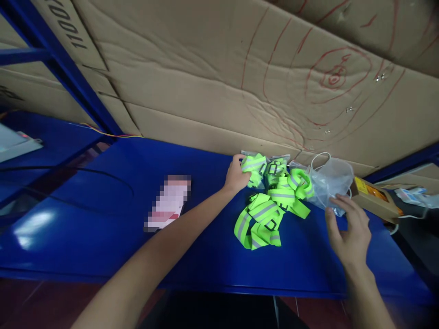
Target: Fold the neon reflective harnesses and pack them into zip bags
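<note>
My left hand (237,175) has its fingers closed on the side of a clear plastic bag holding a rolled neon-green reflective strap (254,168), at the back of the blue shelf. Beside it is a second bagged strap (276,165). Loose reflective straps (262,214) with grey stripes and black buckles lie in a heap in front of these. On the right, my right hand (351,227) holds nothing, its thumb and fingers apart. Its fingertips are close to a crumpled clear plastic bag (334,178); whether they touch it I cannot tell.
A phone-shaped flat item (168,203), blurred out, lies left of my left forearm. A cardboard wall (206,82) with red pen rings rises behind the blue shelf (113,192). An open carton (375,198) stands at the right, and a dark cable (85,171) crosses the left side.
</note>
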`<action>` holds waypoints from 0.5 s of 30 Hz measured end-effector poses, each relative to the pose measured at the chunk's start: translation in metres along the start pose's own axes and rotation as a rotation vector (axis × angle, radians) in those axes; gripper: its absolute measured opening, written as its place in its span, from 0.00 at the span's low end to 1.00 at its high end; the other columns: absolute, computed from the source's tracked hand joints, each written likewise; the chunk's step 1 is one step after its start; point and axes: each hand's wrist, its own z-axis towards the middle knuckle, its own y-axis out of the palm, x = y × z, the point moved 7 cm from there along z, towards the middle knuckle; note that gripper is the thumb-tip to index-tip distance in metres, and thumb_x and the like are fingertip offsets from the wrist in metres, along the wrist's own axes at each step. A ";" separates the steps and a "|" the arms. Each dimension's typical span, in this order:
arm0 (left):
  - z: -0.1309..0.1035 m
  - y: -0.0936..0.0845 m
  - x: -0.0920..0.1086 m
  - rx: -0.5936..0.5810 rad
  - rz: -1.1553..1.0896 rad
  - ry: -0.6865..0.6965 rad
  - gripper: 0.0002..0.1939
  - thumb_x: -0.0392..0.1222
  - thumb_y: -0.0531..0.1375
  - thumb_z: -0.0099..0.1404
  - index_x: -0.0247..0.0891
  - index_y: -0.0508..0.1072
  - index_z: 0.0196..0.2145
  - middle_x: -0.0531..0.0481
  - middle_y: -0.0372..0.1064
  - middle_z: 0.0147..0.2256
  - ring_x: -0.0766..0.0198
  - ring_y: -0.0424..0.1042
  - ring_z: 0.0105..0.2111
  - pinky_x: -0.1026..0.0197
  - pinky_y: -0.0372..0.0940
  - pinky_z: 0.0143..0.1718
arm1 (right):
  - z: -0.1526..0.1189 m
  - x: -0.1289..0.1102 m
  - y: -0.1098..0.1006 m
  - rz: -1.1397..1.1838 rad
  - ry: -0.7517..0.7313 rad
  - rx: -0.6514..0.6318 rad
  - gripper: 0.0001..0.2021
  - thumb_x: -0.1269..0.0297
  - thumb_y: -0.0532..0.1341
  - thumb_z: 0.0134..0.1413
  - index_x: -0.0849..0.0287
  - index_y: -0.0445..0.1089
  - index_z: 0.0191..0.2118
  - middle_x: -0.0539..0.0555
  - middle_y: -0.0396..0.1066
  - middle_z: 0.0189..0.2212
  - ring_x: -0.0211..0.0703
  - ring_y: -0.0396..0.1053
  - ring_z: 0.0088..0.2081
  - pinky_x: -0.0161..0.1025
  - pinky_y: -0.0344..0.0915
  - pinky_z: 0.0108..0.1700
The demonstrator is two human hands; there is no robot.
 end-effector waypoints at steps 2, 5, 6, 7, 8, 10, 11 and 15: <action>-0.006 -0.012 0.006 0.049 -0.027 0.089 0.32 0.25 0.61 0.54 0.41 0.63 0.56 0.40 0.72 0.52 0.50 0.73 0.54 0.48 0.68 0.55 | -0.003 -0.054 0.008 0.171 -0.152 -0.082 0.12 0.68 0.62 0.65 0.56 0.73 0.53 0.60 0.77 0.47 0.53 0.75 0.51 0.51 0.67 0.54; -0.023 -0.040 0.020 0.117 -0.045 0.267 0.35 0.24 0.58 0.54 0.43 0.62 0.59 0.43 0.69 0.56 0.54 0.70 0.57 0.51 0.65 0.59 | -0.020 -0.133 0.052 0.265 -0.462 -0.416 0.16 0.69 0.62 0.66 0.56 0.71 0.57 0.59 0.76 0.52 0.52 0.74 0.51 0.50 0.63 0.53; -0.029 -0.050 0.025 0.132 -0.049 0.320 0.35 0.24 0.57 0.54 0.44 0.63 0.58 0.45 0.69 0.57 0.55 0.70 0.58 0.51 0.64 0.60 | -0.024 -0.149 0.068 0.272 -0.504 -0.480 0.15 0.67 0.61 0.67 0.56 0.71 0.57 0.60 0.76 0.53 0.53 0.73 0.51 0.51 0.62 0.53; -0.036 -0.059 0.029 0.145 -0.053 0.362 0.34 0.24 0.57 0.54 0.44 0.64 0.57 0.46 0.69 0.56 0.55 0.69 0.58 0.51 0.63 0.61 | -0.023 -0.157 0.082 0.321 -0.495 -0.509 0.14 0.66 0.61 0.68 0.57 0.72 0.57 0.60 0.76 0.53 0.53 0.73 0.50 0.51 0.62 0.52; -0.042 -0.068 0.032 0.165 -0.057 0.395 0.33 0.24 0.57 0.54 0.44 0.65 0.56 0.46 0.70 0.55 0.55 0.70 0.57 0.50 0.63 0.60 | -0.018 -0.159 0.098 0.385 -0.428 -0.528 0.13 0.65 0.60 0.68 0.57 0.73 0.55 0.60 0.76 0.52 0.54 0.73 0.51 0.50 0.61 0.52; -0.052 -0.084 0.035 0.231 -0.059 0.439 0.29 0.24 0.57 0.54 0.43 0.67 0.53 0.46 0.71 0.51 0.55 0.71 0.53 0.50 0.64 0.57 | -0.005 -0.153 0.125 0.488 -0.305 -0.544 0.11 0.63 0.61 0.69 0.57 0.74 0.53 0.60 0.77 0.51 0.55 0.72 0.53 0.51 0.61 0.52; -0.057 -0.091 0.035 0.269 -0.061 0.455 0.27 0.24 0.57 0.54 0.42 0.68 0.50 0.47 0.71 0.49 0.55 0.71 0.50 0.50 0.64 0.54 | 0.003 -0.148 0.134 0.516 -0.267 -0.535 0.11 0.63 0.60 0.69 0.56 0.74 0.52 0.59 0.77 0.50 0.55 0.72 0.53 0.51 0.62 0.53; -0.070 -0.096 0.035 0.250 -0.085 0.474 0.21 0.23 0.53 0.51 0.42 0.68 0.41 0.49 0.70 0.41 0.57 0.70 0.43 0.54 0.64 0.46 | 0.022 -0.121 0.142 0.621 -0.072 -0.416 0.09 0.64 0.56 0.72 0.55 0.73 0.48 0.57 0.76 0.45 0.49 0.73 0.49 0.48 0.66 0.52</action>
